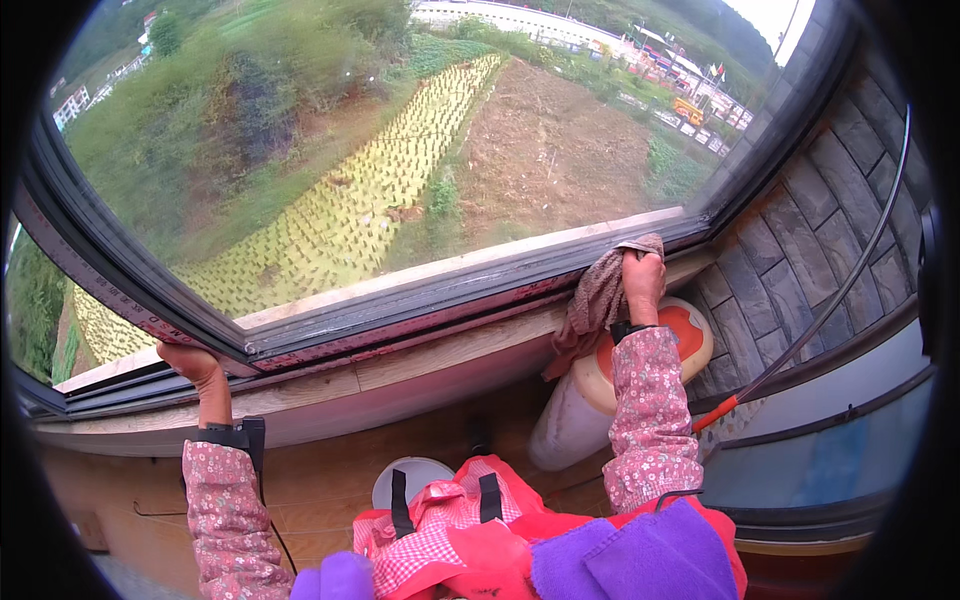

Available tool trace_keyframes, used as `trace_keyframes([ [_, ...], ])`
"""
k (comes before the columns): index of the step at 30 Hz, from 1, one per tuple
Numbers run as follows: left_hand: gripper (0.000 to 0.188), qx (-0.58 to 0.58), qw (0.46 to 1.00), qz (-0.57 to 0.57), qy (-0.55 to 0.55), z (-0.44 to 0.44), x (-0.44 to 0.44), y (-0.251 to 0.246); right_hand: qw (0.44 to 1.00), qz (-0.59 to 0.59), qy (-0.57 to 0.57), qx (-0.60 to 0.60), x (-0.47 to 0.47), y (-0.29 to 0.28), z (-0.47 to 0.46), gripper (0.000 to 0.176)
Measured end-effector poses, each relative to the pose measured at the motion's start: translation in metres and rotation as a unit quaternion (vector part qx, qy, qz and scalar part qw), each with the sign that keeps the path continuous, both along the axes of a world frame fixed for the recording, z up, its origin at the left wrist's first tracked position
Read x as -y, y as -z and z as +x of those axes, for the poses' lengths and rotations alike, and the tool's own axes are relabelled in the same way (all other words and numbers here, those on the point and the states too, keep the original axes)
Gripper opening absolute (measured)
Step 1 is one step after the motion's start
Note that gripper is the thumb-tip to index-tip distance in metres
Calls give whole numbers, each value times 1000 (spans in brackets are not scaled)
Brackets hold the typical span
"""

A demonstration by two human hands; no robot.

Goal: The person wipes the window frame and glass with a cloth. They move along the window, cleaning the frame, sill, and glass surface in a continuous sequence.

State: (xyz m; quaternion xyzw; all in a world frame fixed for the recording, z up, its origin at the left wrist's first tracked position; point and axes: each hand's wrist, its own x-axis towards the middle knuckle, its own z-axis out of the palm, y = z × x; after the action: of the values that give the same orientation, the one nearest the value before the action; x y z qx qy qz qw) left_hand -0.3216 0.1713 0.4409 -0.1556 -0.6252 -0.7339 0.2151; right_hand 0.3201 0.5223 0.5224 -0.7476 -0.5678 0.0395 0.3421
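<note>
My right hand (643, 286) is closed around a bunched brown cloth (596, 292) at the lower right of a dark-framed window. One part of the cloth lies against the bottom rail (450, 307); the rest hangs over the sill (420, 364). At the lower left corner, my left hand (193, 365) grips the edge of the window sash (142, 277), its fingers partly hidden by the frame. Both wrists carry dark bands below floral sleeves. Beyond the glass pane (420, 165) lie fields and trees.
Below my right arm stands a pale cylindrical container (577, 412) with an orange and cream top. A white bucket (412, 480) is on the floor before me. At right, a thin rod (840, 292) with an orange end leans by the stone-tiled wall (810, 232).
</note>
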Motion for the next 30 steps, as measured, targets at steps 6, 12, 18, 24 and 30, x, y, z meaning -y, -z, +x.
trace_keyframes([
  [6,37,-4,999,29,17,4,-8,3,992,-31,-77,90,87,13,-107,51],
  [12,30,-120,990,-45,-60,-16,-20,19,920,79,-356,145,217,27,-273,27],
  [18,35,-88,995,-54,4,-52,-28,30,872,74,-479,61,281,24,-369,17],
  [24,36,-53,997,-26,42,-76,-22,27,867,26,-490,-87,250,30,-327,23],
  [30,36,-5,993,53,105,-69,-1,22,942,-8,-311,-126,144,24,-182,46],
])
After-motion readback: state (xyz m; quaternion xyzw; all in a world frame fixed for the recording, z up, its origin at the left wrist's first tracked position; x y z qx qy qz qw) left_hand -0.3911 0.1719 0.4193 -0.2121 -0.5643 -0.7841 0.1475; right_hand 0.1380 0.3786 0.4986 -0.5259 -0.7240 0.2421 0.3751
